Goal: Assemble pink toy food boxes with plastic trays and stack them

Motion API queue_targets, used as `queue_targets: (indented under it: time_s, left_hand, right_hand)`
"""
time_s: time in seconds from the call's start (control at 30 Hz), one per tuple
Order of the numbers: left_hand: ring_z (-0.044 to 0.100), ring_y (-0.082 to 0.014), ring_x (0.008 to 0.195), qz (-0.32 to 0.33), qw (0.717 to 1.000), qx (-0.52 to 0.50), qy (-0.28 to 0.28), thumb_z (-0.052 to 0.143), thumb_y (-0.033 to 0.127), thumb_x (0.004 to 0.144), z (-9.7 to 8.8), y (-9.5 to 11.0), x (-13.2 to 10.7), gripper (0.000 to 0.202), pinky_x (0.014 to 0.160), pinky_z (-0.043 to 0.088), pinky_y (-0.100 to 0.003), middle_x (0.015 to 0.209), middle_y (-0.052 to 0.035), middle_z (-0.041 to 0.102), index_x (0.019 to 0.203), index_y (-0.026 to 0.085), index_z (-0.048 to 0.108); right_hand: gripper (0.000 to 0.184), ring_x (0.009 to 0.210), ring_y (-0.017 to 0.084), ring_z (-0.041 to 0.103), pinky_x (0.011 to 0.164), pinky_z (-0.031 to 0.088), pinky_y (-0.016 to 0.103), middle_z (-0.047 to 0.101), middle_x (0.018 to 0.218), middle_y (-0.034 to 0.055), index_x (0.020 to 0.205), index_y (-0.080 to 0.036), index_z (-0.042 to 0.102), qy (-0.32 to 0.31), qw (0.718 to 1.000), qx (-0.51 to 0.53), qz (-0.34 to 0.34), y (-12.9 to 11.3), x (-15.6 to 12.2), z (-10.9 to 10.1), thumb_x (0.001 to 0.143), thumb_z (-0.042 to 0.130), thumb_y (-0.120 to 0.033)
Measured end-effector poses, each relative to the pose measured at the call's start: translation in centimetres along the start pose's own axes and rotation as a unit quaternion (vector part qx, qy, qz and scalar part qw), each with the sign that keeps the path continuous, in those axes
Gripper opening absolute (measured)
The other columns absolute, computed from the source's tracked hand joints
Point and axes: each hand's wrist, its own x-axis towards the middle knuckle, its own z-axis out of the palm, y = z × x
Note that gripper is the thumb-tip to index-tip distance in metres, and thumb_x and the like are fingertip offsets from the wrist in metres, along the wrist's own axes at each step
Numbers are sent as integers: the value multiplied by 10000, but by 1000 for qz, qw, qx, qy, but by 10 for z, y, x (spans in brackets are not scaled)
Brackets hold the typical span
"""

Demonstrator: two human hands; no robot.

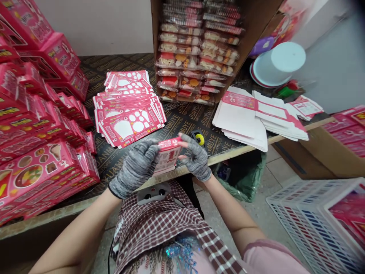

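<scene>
A small pink-and-white cardboard box (167,159) is held upright at the front edge of the table. My left hand (136,163), in a grey knit glove, is closed around the box's left end. At the right end is my right hand (196,156), its glove leaving the fingertips bare; the fingers touch the top corner and the thumb sits lower by the side. Just behind the right hand lies a black tape dispenser with a yellow hub (200,139). Behind the left hand is a pile of flat pink-and-white printed cartons (132,125).
Stacked finished pink boxes (40,171) fill the left. An upright brown carton (252,26) holds clear-wrapped candy packs (182,59). White-backed flat cartons (242,118) overlap the right table edge. A lined bin (252,179) and white crate (302,213) stand below; a pale-blue bucket (288,59) is behind.
</scene>
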Motion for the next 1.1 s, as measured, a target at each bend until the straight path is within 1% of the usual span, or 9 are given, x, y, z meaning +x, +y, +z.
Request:
queue_targets:
  time_s: [0.1,0.17,0.23,0.3,0.5,0.67,0.8,0.93,1.1]
  left_hand:
    - [690,-291,1064,-7,998,-7,-57,501,58,860,7,2,12,387,895,596,-468,1161,-154,706,1195,170,659]
    - [684,-301,1050,-15,997,-27,-66,494,70,852,12,0,12,429,888,588,-476,1161,-143,701,1230,194,654]
    - [674,-319,1053,-13,997,-41,-62,506,96,842,17,-3,8,457,891,576,-496,1175,-140,694,1256,221,652]
    - [662,-339,1063,-12,998,-48,-50,516,104,826,20,-4,1,476,904,557,-536,1181,-136,693,1256,251,659]
    - [652,-318,1056,-63,993,-100,-17,597,172,820,17,10,-13,349,974,504,-573,1106,-83,715,1130,288,708]
    - [653,-327,1087,-77,995,-64,-3,574,155,819,21,21,-11,280,1086,412,-619,1066,-76,733,1022,259,737]
    - [669,-333,1054,-82,993,-79,-1,581,159,835,25,19,-11,295,986,498,-572,1096,-94,731,1069,260,729]
    - [654,-337,1097,-94,991,-97,-18,605,169,860,24,14,-13,328,958,513,-566,1145,-80,712,1155,288,685]
    - [641,-342,1126,-97,989,-112,-15,627,174,862,25,12,-16,331,980,493,-575,1156,-75,695,1169,289,671]
  right_hand:
    - [361,1217,249,628,1100,465,462,679,1273,82,1231,-253,662,165,980,-80,73,20,-18,-36,882,656,-348]
    - [236,1113,245,647,1071,465,479,708,1128,78,1062,-231,716,250,945,-152,146,43,-37,-62,877,623,-343]
    - [182,1064,259,639,1070,445,503,716,1014,80,868,-217,738,231,928,-193,220,66,-55,-81,808,671,-375]
    - [186,1065,271,627,1075,429,510,721,964,81,770,-217,738,172,925,-191,281,85,-68,-90,733,728,-399]
    - [174,1060,264,643,1048,444,480,728,855,64,625,-212,683,90,931,-84,344,102,-60,-83,660,768,-359]
    - [164,948,216,652,970,482,429,728,936,57,660,-198,691,175,926,-67,329,89,-57,-80,635,757,-346]
    - [226,724,136,612,783,502,329,687,773,-13,810,-192,713,226,893,19,389,79,-79,-79,662,742,-360]
    - [191,731,152,604,835,504,353,675,717,-21,688,-184,670,208,876,-22,435,80,-97,-71,614,745,-344]
    - [227,786,180,593,869,508,367,632,670,-18,571,-231,553,248,879,-99,395,87,-99,-60,670,697,-377]
